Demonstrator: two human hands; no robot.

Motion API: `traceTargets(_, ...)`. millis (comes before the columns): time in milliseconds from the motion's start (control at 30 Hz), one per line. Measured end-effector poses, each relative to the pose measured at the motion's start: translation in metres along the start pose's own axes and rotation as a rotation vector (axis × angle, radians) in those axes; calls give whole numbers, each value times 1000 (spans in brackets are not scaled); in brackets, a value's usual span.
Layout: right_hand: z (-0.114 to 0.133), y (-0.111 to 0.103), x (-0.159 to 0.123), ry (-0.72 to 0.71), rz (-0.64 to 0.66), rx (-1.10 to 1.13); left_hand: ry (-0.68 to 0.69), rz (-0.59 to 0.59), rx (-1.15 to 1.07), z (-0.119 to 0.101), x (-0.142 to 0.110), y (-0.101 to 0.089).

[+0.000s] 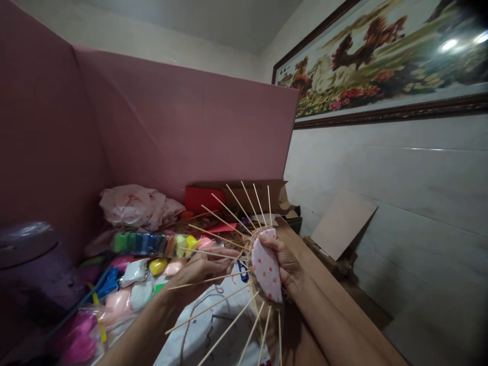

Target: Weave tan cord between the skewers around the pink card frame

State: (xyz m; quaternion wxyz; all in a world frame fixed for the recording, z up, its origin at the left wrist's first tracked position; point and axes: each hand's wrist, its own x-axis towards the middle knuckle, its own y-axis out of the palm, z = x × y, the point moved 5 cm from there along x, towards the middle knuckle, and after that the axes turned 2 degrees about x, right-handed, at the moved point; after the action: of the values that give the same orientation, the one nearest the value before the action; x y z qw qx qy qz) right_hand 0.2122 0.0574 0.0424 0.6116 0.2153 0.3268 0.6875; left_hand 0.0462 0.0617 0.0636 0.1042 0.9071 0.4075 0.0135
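My right hand (286, 260) grips a round woven disc (266, 267) covered in pink dotted fabric, held on edge. Thin wooden sticks (224, 222) fan out from its rim in all directions. My left hand (204, 268) reaches in among the sticks on the left, fingers pinched together close to the disc's rim. Brown twine (198, 305) trails down from there over a white sheet (213, 330); whether the fingers hold the twine or a stick I cannot tell.
Packets of coloured clay (152, 244) and plastic bags (133, 206) crowd the table at left. A pink board (171, 117) walls the back. A cardboard box (263, 195) and red box (204, 199) stand behind. A framed picture (381, 56) hangs on the right wall.
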Motion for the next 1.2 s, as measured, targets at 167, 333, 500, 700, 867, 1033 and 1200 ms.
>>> traceTargets(167,2,-1,-2,-35,-69,-1,-5,26,176,-5,1,-2)
traceTargets(333,2,-2,-3,-41,-67,19,26,23,313,-26,-8,-10)
traceTargets(500,0,-4,-1,-12,-39,44,21,111,359,-45,-22,-21)
traceTargets(700,0,-6,-2,-14,-96,79,1,17,486,-56,-31,-45)
traceTargets(867,1,-6,-2,-35,-108,49,-2,-58,596,-70,-45,-51)
traceTargets(1033,-2,-7,-1,-7,-89,45,132,-331,551,-84,-50,-56)
traceTargets(1200,0,-5,-2,-22,-71,51,133,-499,477,-78,-38,-65)
